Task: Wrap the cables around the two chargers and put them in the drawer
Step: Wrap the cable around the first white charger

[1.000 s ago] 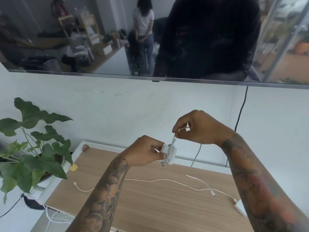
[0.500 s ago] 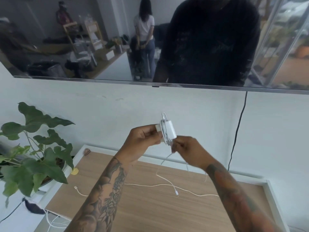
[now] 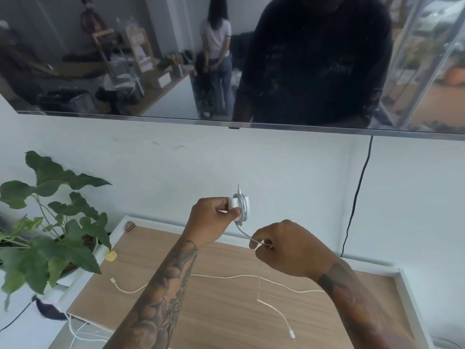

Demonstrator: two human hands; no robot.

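Charger (image 3: 237, 206): small white block, held up in the air above the far edge of the table (image 3: 226, 311), in front of the white wall. Several turns of its white cable (image 3: 259, 273) already lie around the body; the loops stand roughly upright.

Left hand (image 3: 210, 220): closed on the charger, thumb and fingertips pinching its left end. Right hand (image 3: 289, 250): closed in a pinch on the cable, below and to the right of the charger, near it but not touching. Between the two the cable runs taut on a diagonal, down-right from the charger's lower edge. Below the right hand the free tail hangs straight down to the table and ends in a connector (image 3: 292, 333) lying on the wood.

Judgement: first charger part-wrapped. The next loop calls for the right hand to carry the cable up and around the block, across its short axis. Tail left looks modest.

Around: a second cable (image 3: 201, 279) lies across the table, one plug end at left, the other end passing behind the right forearm; its charger is not visible. It lies close under the hanging tail, so a snag is possible. Potted plant (image 3: 50, 235) at left, clear of the work. No drawer in view.
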